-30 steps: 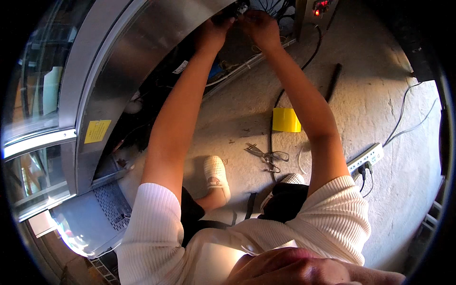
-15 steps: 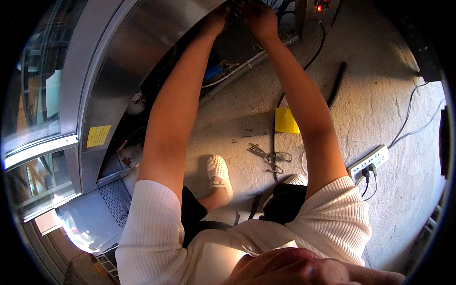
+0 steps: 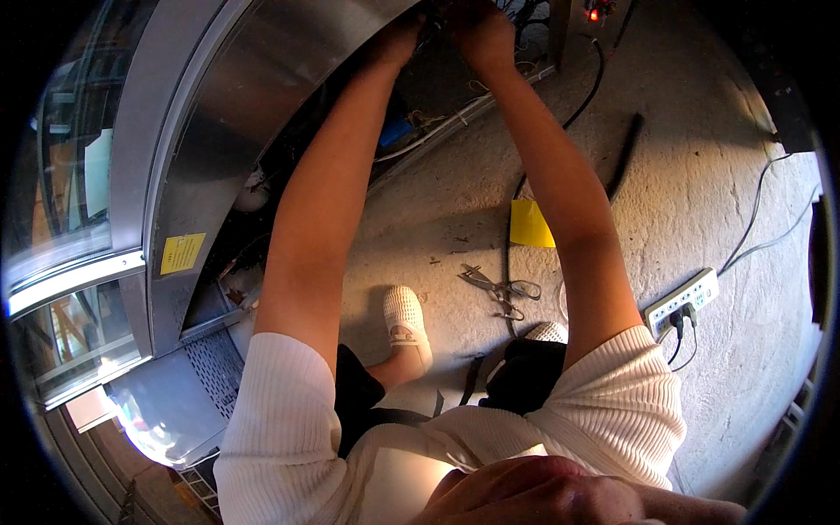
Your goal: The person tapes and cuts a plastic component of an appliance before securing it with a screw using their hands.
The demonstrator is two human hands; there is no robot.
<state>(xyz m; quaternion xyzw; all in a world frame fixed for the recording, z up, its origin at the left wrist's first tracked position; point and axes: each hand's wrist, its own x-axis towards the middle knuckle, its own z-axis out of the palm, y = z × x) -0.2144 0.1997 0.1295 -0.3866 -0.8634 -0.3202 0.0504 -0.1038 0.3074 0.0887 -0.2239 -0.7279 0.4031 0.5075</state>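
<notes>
Both my arms stretch forward into the dark opening at the base of a metal-panelled cabinet. At the top edge of the picture, my left hand is partly behind the panel's lower edge, its fingers lost in shadow. Close to its right, my right hand reaches in among dark wires. Its fingers are also too dark to make out, so what either hand holds cannot be seen. Below the hands, inside the opening, lie a blue part and a pale cable along the base rail.
Pliers-like metal tools lie on the concrete floor beside a yellow sheet and a black cord. A white power strip with plugs is at right. A short black tube lies nearby. A red light glows at top right.
The whole view has shifted very slightly. Both hands stay in the same dark opening, with my right hand barely moved.
</notes>
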